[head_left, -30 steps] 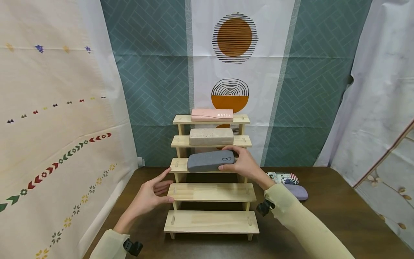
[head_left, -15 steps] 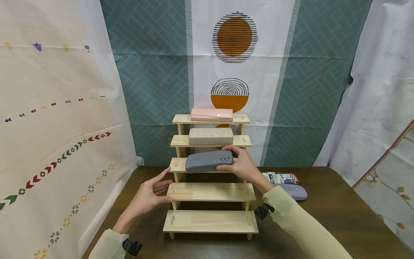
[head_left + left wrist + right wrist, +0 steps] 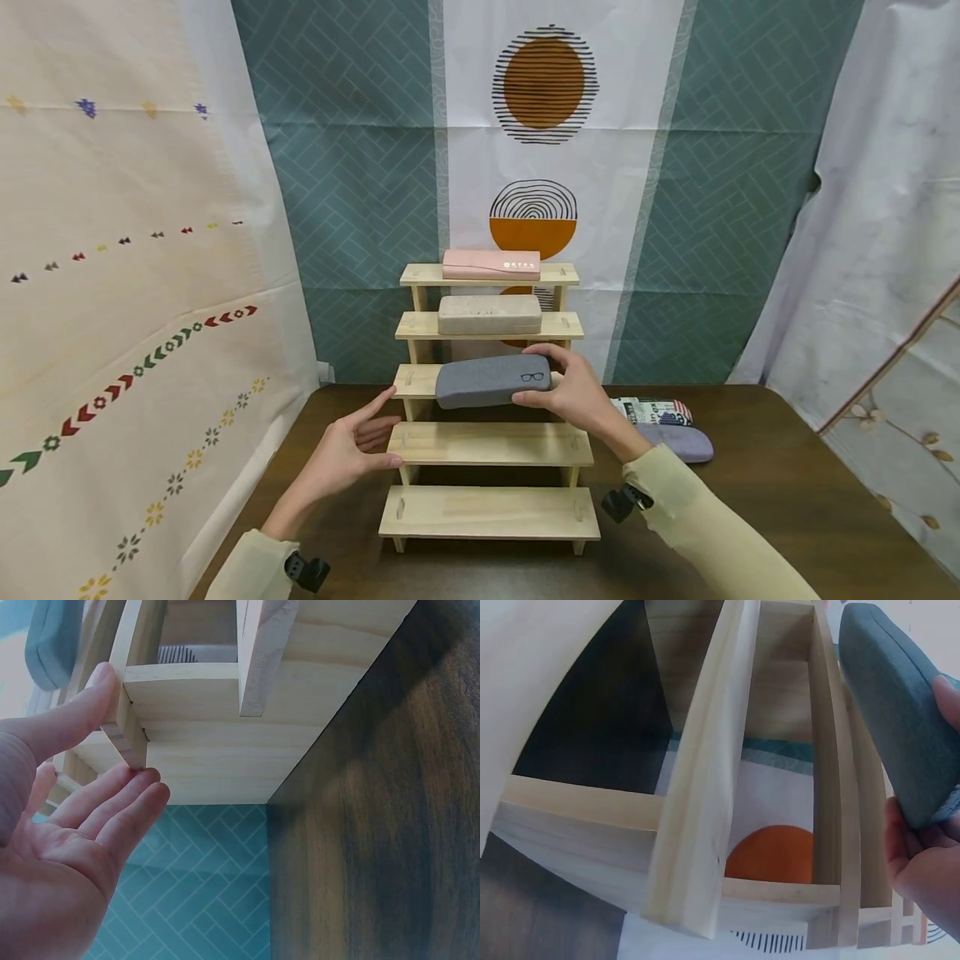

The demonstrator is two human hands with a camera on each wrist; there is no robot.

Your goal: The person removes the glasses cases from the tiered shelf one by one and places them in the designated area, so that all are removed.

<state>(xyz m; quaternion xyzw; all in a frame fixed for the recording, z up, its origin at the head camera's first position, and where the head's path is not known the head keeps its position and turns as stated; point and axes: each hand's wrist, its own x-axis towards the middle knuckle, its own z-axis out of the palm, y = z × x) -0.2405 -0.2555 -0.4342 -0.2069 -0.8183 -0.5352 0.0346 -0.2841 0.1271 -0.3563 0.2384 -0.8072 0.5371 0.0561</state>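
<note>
My right hand (image 3: 576,392) pinches the right end of a blue-grey glasses case (image 3: 480,383) with a small glasses print, thumb in front and fingers behind. The case is slightly tilted and overlaps the front edge of the third tier of a wooden step shelf (image 3: 491,512). In the right wrist view the glasses case (image 3: 900,712) stands out past the tier's edge. My left hand (image 3: 341,454) is spread at the shelf's left side, index fingertip at the third tier and thumb at the tier below. In the left wrist view its fingers (image 3: 124,817) touch a board's end.
A pink glasses case (image 3: 491,264) lies on the top tier, a beige one (image 3: 489,315) on the tier below. Right of the shelf, a purple case (image 3: 678,443) and a printed case (image 3: 656,412) lie on the dark table (image 3: 780,500). Patterned cloths hang around.
The blue-grey glasses case in my right hand first shifts slightly left, then right and a little down, nearer to me. My left hand stays at the shelf's side.
</note>
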